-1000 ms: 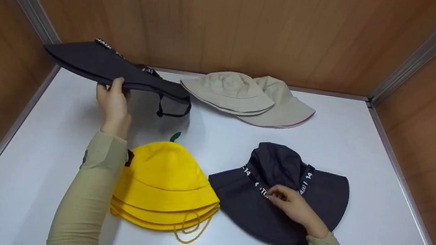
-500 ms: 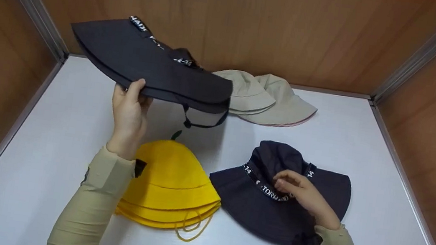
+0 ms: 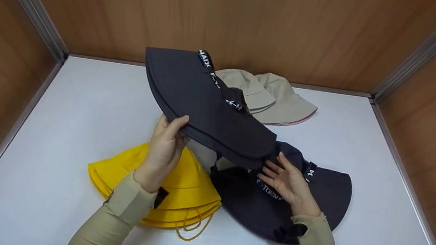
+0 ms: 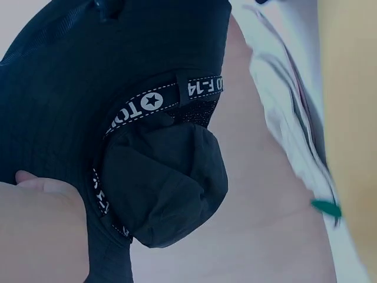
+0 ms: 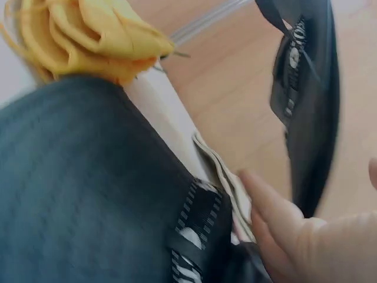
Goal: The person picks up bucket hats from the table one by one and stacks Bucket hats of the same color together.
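Observation:
My left hand (image 3: 166, 145) pinches the front brim edge of a dark wide-brimmed sun hat (image 3: 207, 104), thumb on top, and holds it tilted in the air. Its brim edge looks doubled, and a black chin strap hangs below. The left wrist view shows its soft crown (image 4: 165, 183) and lettered band. Fingers spread, my right hand (image 3: 288, 182) is right at the raised hat's right brim end. Under that hand a second dark sun hat (image 3: 326, 196) with the same band lies on the table; its brim (image 5: 76, 177) fills much of the right wrist view.
Stacked yellow bucket hats (image 3: 192, 191) with a loose cord lie at front left, partly behind my left forearm. Beige bucket hats (image 3: 284, 101) overlap by the back wall, partly covered by the raised hat. Wooden panels (image 3: 231, 19) enclose the white table (image 3: 76, 108).
My left hand has carried the dark hat rightward and lowered it over toward the lying dark hat. My right hand has lifted off that hat's band and spread its fingers.

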Action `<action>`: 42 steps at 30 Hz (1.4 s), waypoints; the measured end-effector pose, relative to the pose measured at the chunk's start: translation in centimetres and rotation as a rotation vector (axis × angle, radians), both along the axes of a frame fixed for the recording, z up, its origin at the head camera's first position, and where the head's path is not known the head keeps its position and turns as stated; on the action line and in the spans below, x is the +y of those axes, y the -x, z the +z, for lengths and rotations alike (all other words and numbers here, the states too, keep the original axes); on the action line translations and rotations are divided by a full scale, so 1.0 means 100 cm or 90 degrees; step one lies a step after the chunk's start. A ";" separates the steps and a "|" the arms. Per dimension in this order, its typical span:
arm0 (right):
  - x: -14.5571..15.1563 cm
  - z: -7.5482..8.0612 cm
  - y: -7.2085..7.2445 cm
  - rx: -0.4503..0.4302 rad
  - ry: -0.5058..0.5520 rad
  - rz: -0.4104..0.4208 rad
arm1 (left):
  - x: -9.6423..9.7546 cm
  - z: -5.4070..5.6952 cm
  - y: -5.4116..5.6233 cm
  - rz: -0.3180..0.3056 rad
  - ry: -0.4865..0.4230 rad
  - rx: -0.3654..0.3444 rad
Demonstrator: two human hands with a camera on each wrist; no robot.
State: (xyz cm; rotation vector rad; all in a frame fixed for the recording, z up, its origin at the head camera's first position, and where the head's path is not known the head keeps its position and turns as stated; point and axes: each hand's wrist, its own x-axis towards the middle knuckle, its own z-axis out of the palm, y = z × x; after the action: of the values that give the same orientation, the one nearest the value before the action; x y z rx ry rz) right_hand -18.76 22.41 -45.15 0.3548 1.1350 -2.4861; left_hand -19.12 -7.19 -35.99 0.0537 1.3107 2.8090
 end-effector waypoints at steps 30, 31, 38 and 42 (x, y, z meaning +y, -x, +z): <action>0.032 0.027 -0.019 0.345 0.251 -0.087 | -0.032 -0.052 0.011 0.010 0.123 -0.199; 0.035 0.029 -0.020 0.362 0.246 -0.075 | -0.034 -0.052 0.013 -0.005 0.151 -0.189; 0.050 0.037 -0.026 0.425 0.253 0.025 | -0.042 -0.050 0.030 -0.178 0.499 -0.032; 0.052 0.038 -0.027 0.443 0.261 0.071 | -0.039 -0.046 0.036 -0.225 0.720 0.070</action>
State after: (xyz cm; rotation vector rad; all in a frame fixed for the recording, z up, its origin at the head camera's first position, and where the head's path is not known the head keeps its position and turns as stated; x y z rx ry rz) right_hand -16.03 27.63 -41.40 -0.7152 0.7809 -2.7178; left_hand -22.68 -11.05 -40.61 0.3459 2.3798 1.4905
